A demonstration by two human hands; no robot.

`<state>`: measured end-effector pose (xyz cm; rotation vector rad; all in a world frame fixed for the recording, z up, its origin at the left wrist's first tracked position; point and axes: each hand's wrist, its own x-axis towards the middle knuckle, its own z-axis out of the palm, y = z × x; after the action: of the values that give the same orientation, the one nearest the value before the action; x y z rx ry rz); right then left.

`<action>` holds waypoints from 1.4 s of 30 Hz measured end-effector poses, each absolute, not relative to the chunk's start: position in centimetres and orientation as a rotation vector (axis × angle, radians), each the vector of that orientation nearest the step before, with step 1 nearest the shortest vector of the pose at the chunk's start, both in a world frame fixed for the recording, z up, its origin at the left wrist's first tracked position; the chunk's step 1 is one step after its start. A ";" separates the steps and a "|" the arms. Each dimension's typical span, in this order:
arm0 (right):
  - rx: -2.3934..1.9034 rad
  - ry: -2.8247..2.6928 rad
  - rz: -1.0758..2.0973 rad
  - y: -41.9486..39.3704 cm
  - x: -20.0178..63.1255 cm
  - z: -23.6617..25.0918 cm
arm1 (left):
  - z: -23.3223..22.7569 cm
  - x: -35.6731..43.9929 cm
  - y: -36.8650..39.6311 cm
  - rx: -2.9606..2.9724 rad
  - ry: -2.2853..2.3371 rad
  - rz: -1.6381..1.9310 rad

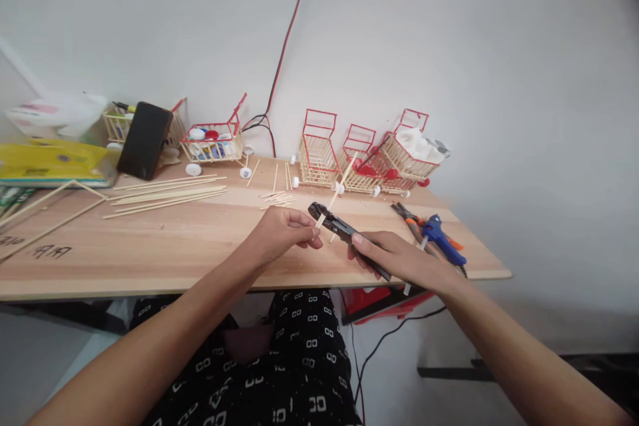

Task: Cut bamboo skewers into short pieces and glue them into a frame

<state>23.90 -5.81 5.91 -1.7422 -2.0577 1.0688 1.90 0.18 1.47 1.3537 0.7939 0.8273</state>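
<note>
Black patterned trousers (294, 359) below, left hand (284, 233) pinches thin pale wooden stick (333, 200) just left of black-handled cutting pliers (339, 227) w/ right hand (394, 259) wrapped round handles; keep stick square in jaws, fingertips back.

plier handles (372, 265): hidden in right hand (399, 259) | table (30, 273): cut off left

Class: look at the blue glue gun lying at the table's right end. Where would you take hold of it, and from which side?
Probably by its handle, from above: the blue glue gun lies flat on the table, handle side up. The right hand is nearest.
</note>
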 end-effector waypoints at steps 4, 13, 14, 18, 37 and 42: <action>-1.748 -2.054 1.062 -5.9 23.8 5.8 | 1.5 1.9 0.2 1.350 0.793 0.818; -1.786 -2.078 1.020 -5.9 23.9 5.8 | 1.4 2.0 0.1 1.339 0.799 0.816; -1.800 -2.081 1.010 -5.8 23.9 5.8 | 1.4 2.0 0.1 1.341 0.803 0.812; -1.845 -2.093 0.965 -6.0 23.8 5.7 | 1.6 2.1 0.0 1.344 0.840 0.778; -1.902 -2.216 0.708 -5.0 23.0 2.9 | 0.0 2.4 0.2 1.253 1.049 0.640; -1.861 -2.231 0.751 -5.0 22.8 2.1 | -0.3 2.0 0.2 1.238 1.066 0.574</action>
<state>22.83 -4.99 2.07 -1.8606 -2.2311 0.7514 1.96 0.24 -0.26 1.2381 1.0659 0.5739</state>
